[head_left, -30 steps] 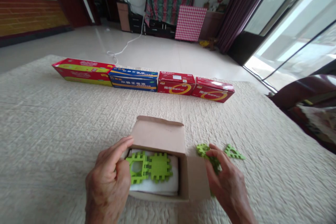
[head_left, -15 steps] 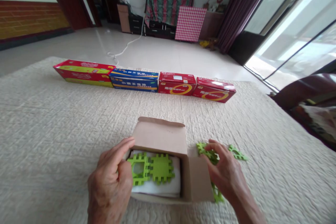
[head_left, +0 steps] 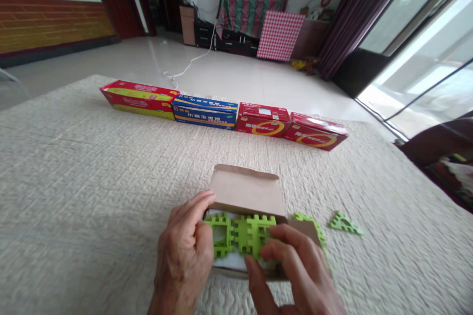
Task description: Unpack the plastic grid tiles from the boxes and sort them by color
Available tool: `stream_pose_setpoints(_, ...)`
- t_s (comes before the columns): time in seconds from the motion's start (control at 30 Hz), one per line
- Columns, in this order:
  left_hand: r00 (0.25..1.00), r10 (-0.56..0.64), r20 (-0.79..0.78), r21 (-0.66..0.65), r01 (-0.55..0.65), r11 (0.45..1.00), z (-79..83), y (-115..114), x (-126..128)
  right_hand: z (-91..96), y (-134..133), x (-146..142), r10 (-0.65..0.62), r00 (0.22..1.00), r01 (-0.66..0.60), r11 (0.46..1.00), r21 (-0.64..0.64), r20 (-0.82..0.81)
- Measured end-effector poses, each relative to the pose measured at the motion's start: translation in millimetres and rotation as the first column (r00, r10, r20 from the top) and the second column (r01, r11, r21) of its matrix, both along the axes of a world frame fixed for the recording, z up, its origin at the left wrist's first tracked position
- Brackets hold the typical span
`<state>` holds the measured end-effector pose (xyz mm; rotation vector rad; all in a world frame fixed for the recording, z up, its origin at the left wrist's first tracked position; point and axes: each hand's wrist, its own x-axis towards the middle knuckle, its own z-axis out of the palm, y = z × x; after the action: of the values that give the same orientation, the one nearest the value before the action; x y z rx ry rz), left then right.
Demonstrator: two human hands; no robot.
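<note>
A small open cardboard box (head_left: pixel 246 192) lies on the cream textured cloth (head_left: pixel 92 182), its flap standing up at the far side. Inside, on white padding, lie joined green interlocking tiles (head_left: pixel 240 234). My left hand (head_left: pixel 185 256) grips the box's left edge, its fingers curled over the rim beside the left tile. My right hand (head_left: pixel 291 270) reaches over the box's right side, its fingertips pinching the right-hand green tile. More green pieces (head_left: pixel 314 226) lie just right of the box, and a green triangle piece (head_left: pixel 343 224) lies further right.
Along the far edge of the cloth stands a row of flat cartons: a red and yellow one (head_left: pixel 138 100), a blue one (head_left: pixel 205 111) and two red ones (head_left: pixel 291 125). Beyond is tiled floor with a white cable, a cabinet and a window wall at right.
My right hand has left the loose green pieces beside the box and come over the box, with a green tile now at its fingertips. The view has shifted left, so things sit further right.
</note>
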<state>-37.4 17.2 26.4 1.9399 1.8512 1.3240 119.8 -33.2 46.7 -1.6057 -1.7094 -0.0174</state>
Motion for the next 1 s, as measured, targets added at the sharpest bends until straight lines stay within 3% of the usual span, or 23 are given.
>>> stream_pose_setpoints(0.37, 1.000, -0.016, 0.011, 0.007, 0.016, 1.000, 0.5, -1, 0, -16.8, 3, -4, -0.080, 0.993, 0.084, 0.995, -0.049, 0.082)
stream_pose_setpoints(0.8, 1.000, -0.021, -0.009, -0.015, 0.021, 1.000, -2.1, -2, 0, -12.9, -1, -6, 0.040, 0.985, -0.013, 0.987, -0.158, 0.169)
stream_pose_setpoints(0.9, 0.999, -0.023, -0.023, -0.028, 0.023, 0.999, -5.5, -2, -4, 1.6, -3, 13, 0.055, 0.994, -0.042, 0.991, -0.128, 0.097)
stream_pose_setpoints(1.0, 0.999, -0.017, -0.049, -0.041, 0.015, 0.999, -9.4, -2, -8, 16.6, -6, 58, -0.095, 0.992, 0.104, 0.989, -0.109, 0.085)
